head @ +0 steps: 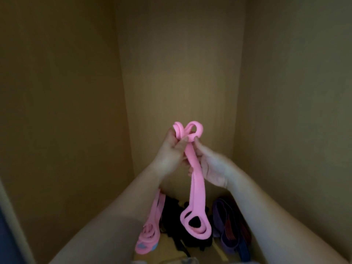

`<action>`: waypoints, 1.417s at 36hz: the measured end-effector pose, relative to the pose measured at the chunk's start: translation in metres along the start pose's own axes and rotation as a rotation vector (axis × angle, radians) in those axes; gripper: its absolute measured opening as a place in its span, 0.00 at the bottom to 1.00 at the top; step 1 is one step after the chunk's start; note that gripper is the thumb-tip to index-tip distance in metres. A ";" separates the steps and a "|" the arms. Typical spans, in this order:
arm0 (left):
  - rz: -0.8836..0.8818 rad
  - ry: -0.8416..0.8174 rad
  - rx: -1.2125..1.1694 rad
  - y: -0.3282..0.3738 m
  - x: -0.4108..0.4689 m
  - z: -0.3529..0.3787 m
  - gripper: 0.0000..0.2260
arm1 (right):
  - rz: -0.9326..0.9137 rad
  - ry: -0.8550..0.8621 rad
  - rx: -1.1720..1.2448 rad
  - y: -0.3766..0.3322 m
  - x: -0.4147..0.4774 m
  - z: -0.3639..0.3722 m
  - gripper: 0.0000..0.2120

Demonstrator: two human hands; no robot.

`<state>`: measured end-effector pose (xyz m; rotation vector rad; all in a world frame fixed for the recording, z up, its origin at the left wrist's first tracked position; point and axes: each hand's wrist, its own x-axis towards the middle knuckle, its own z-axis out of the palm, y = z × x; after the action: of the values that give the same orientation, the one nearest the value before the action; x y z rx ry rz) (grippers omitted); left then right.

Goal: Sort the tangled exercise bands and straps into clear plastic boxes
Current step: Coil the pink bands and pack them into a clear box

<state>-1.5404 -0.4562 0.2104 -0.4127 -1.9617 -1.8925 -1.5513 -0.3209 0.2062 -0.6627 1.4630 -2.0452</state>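
Observation:
A pink exercise band (196, 189) hangs between both my raised hands inside a wooden cabinet. My left hand (171, 149) grips its knotted top, where two small loops stick up. My right hand (211, 164) pinches the band just below the knot. One looped end dangles low in the middle, another hangs behind my left forearm. Below lie black straps (171, 216) and a purple band (221, 216) with red and blue straps beside it.
Wooden cabinet walls (66, 111) close in on the left, back and right. The tangled pile sits on the cabinet floor (163, 252) under my forearms. No plastic box is in view.

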 end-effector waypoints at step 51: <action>0.407 -0.017 0.734 -0.080 -0.075 -0.029 0.19 | 0.311 0.134 -0.222 0.068 -0.027 -0.041 0.31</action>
<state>-1.5093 -0.4856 0.1057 -0.5421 -2.1985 -0.8458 -1.5490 -0.2928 0.1274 -0.3576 1.7654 -1.7318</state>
